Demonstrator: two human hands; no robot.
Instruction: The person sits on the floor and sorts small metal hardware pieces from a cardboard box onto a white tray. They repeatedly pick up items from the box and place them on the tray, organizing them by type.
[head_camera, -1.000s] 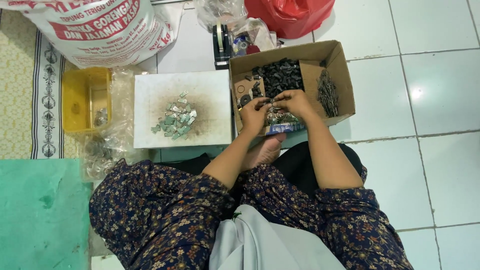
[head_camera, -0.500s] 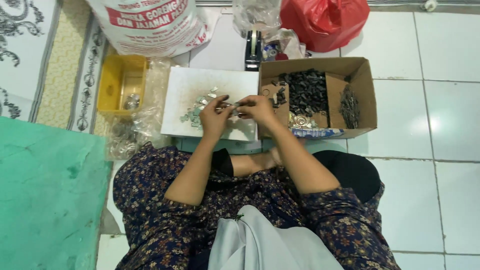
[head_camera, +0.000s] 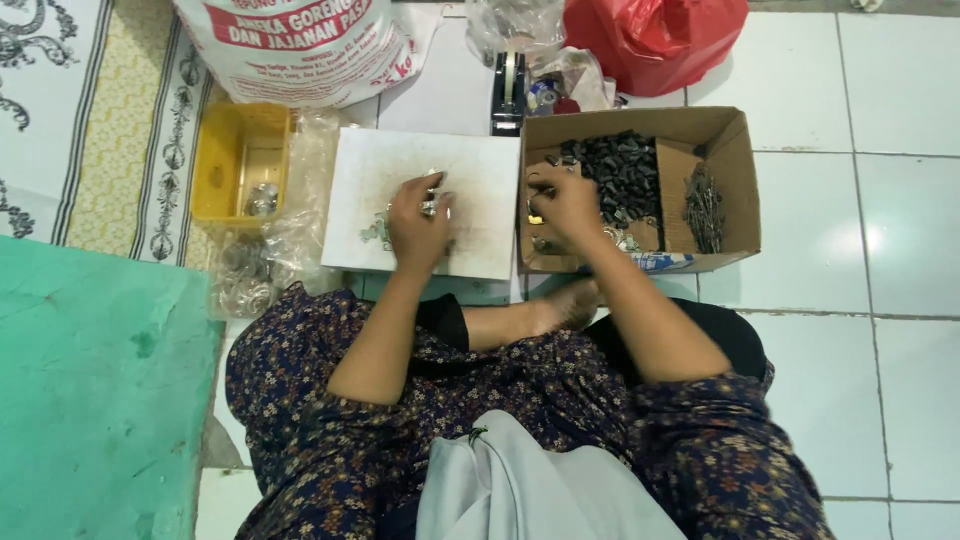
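Watching from afar: left hand (head_camera: 418, 222) is pinching small metal pieces (head_camera: 380, 230) on the white board (head_camera: 470, 175), keeping them gathered. Right hand (head_camera: 565, 203) is curling inside the cardboard box (head_camera: 735, 180) beside it; I cannot tell its grip's contents.

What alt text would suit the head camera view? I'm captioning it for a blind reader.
Seen from above, a person sitting on a tiled floor has the left hand on small metal pieces on a white board, and the right hand in a cardboard box of dark small parts. A yellow tray lies left of the board.
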